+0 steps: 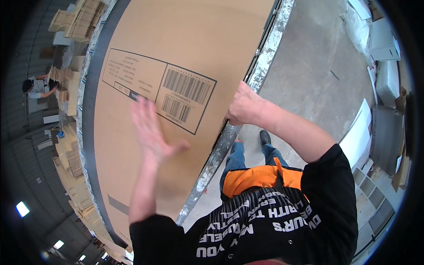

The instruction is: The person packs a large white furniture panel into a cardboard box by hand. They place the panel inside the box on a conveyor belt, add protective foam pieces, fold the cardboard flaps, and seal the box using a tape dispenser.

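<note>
A large flat brown cardboard box (185,31) stretches out in front of me, with a printed label panel and two barcodes (187,86) on its top. Over the box, beside the label's lower edge, is my left hand (150,126). Its fingers are stretched out and the thumb stands apart; motion blurs it a little, and I cannot tell whether it touches the cardboard. My right hand (245,105) is closed at the box's near edge, fingers curled round the rim. Part of its grip is hidden by the knuckles.
A worn metal rail (271,46) runs along the box's near side. Stacked boards (73,159) lie beyond the far side, where another person (37,87) handles a pile. White panels (357,132) and wrapped packages (388,81) stand on the right over concrete floor (309,66).
</note>
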